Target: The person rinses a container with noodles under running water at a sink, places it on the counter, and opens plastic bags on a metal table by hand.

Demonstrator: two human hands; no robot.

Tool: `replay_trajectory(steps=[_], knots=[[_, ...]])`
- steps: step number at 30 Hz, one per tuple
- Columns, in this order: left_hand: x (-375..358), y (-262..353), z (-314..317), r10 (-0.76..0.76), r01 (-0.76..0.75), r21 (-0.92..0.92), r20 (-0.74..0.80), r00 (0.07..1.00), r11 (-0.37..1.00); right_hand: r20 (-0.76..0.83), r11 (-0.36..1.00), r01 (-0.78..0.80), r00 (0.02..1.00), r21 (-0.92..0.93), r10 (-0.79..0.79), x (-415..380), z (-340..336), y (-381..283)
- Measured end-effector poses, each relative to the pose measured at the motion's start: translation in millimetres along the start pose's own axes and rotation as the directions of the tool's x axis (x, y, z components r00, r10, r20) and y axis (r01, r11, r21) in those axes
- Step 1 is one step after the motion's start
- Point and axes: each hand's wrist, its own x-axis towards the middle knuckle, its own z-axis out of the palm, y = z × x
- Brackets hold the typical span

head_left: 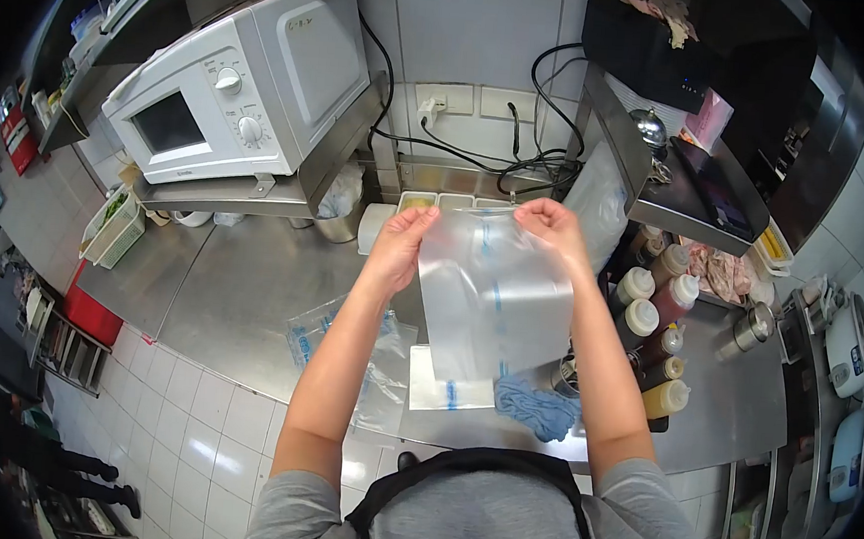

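A clear plastic bag (495, 294) with blue printing hangs spread out between my two hands, over the steel counter. My left hand (400, 252) pinches its upper left corner. At the upper right, my right hand (555, 230) has its fingers closed on the bag's edge. Beneath the bag's lower end lie a white sheet (426, 384) and a crumpled blue cloth (538, 407). More clear plastic bags (381, 376) lie flat on the counter, beside and partly behind my left forearm.
A white microwave (254, 87) stands on a raised shelf at the left. Squeeze bottles (639, 319) crowd the counter at the right, near a metal shaker (754, 324). Black cables (534, 167) hang at the wall. A green-white basket (114, 230) sits far left. Another person's legs (88, 466) show lower left.
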Motion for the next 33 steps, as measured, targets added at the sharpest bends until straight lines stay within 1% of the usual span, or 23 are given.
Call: replay_trajectory(steps=[1,2,3,4,6,7,8,9,10,13,14,15,16,17,18,21,23,25,27,30,33], knots=[[8,-22,-15,-0.062,0.062,0.01,-0.037,0.997,0.998,-0.027,0.999,0.038,0.999,0.027,-0.038,7,-1,20],[11,-34,-23,-0.119,0.121,0.02,-0.071,0.99,0.993,-0.079,0.999,-0.025,0.997,0.037,0.028,3,-2,38],[-8,-39,-1,-0.129,0.161,0.107,-0.259,0.957,0.981,-0.207,0.973,-0.221,0.957,-0.061,0.204,-6,4,48],[0,-81,-26,-0.233,0.245,0.006,-0.278,0.932,0.97,-0.345,0.899,-0.417,0.87,-0.131,0.353,-14,9,57],[-5,-146,-52,-0.32,0.309,-0.081,-0.242,0.916,0.948,-0.366,0.885,-0.439,0.858,-0.157,0.36,-29,12,90],[-7,-162,-56,-0.316,0.308,-0.071,-0.279,0.907,0.949,-0.404,0.898,-0.36,0.883,-0.253,0.241,-33,7,132],[-9,-176,-58,-0.312,0.308,-0.065,-0.315,0.896,0.949,-0.427,0.892,-0.284,0.897,-0.353,0.117,-36,-3,189],[-11,-185,-55,-0.308,0.307,-0.062,-0.352,0.884,0.95,-0.433,0.867,-0.209,0.901,-0.453,-0.009,-41,-9,219],[-11,-182,-43,-0.279,0.304,-0.011,-0.43,0.858,0.952,-0.461,0.868,-0.209,0.887,-0.451,-0.026,-41,-6,211],[-17,-197,-16,-0.05,0.156,0.138,-0.571,0.819,0.978,-0.525,0.863,-0.22,0.849,-0.456,-0.061,-49,15,190],[-18,-201,-6,-0.016,0.185,0.205,-0.628,0.778,0.961,-0.536,0.851,-0.222,0.84,-0.476,-0.081,-50,19,182],[-12,-211,-3,0.172,0.116,0.377,-0.648,0.742,0.919,-0.547,0.838,-0.227,0.831,-0.497,-0.1,-50,21,179],[-8,-225,-5,0.35,0.067,0.537,-0.634,0.689,0.841,-0.544,0.817,-0.255,0.835,-0.517,-0.083,-53,20,183],[-7,-238,-10,0.518,0.035,0.681,-0.588,0.622,0.732,-0.538,0.794,-0.283,0.84,-0.538,-0.066,-56,18,187],[-14,-220,-1,0.415,0.046,0.6,-0.604,0.68,0.799,-0.531,0.77,-0.306,0.846,-0.559,-0.049,-58,15,191],[-32,-233,-35,0.472,0.061,0.785,-0.431,0.769,0.616,-0.447,0.715,-0.318,0.895,-0.622,0.01,-87,-2,194],[-57,-221,-60,0.494,0.072,0.828,-0.398,0.773,0.555,-0.404,0.721,-0.296,0.915,-0.627,0.025,-116,-6,172],[-86,-194,-90,0.612,0.248,0.913,-0.401,0.682,0.323,-0.299,0.597,-0.233,0.954,-0.768,-0.013,-150,-13,138],[-105,-174,-117,0.717,0.483,0.861,-0.436,0.544,0.157,-0.208,0.445,-0.205,0.977,-0.872,0.042,-187,-9,110],[-121,-161,-147,0.581,0.636,0.772,-0.526,0.621,0.019,-0.1,0.317,-0.149,0.981,-0.936,0.167,-221,-17,131],[-119,-146,-153,0.581,0.518,0.852,-0.462,0.67,0.081,-0.14,0.382,-0.2,0.974,-0.902,0.18,-212,-16,136]])
